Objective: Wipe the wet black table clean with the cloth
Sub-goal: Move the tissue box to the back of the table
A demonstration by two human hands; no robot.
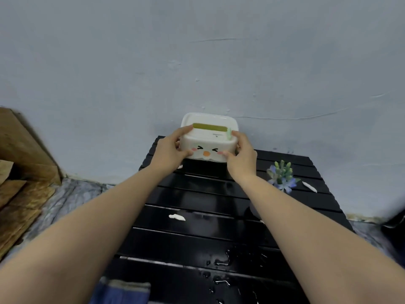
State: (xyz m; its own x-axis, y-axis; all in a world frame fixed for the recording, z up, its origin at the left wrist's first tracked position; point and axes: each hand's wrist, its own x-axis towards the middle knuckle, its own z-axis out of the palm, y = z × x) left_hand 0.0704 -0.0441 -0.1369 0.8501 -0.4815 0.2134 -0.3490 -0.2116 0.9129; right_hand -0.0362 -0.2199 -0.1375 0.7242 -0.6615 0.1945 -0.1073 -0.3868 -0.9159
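A black slatted table (197, 235) stretches away from me toward the wall. Water drops and small puddles (225, 262) lie on its near right part. A blue and grey cloth (122, 291) rests at the near left edge. At the far end, a white tissue box (208, 137) with a cartoon face is held a little above the table. My left hand (171, 152) grips its left side and my right hand (241, 159) grips its right side.
A small potted plant (282, 175) with blue-green leaves stands at the table's right. White scraps lie near it (309, 186) and mid-table (177, 217). Wooden boards (19, 183) lean at the left. A dark object (394, 222) sits at the right edge.
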